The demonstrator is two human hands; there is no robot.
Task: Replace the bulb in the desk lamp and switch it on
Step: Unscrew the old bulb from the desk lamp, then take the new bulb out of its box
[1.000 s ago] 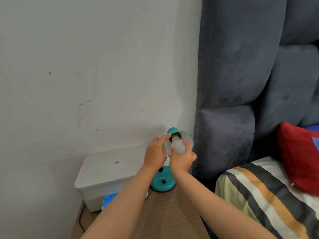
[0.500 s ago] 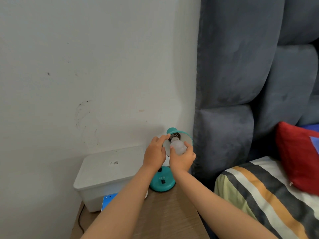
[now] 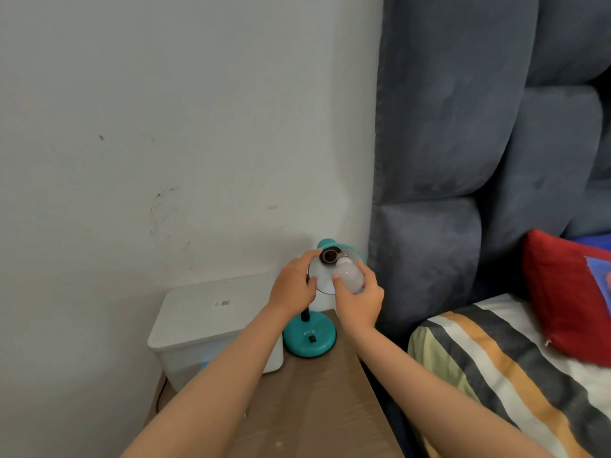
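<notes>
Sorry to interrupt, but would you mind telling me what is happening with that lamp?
A person is changing the bulb in a teal desk lamp on a wooden bedside table. The left hand steadies the shade, while the right hand holds a white bulb with its screw base just beside the empty socket. The lamp is unlit.
</notes>
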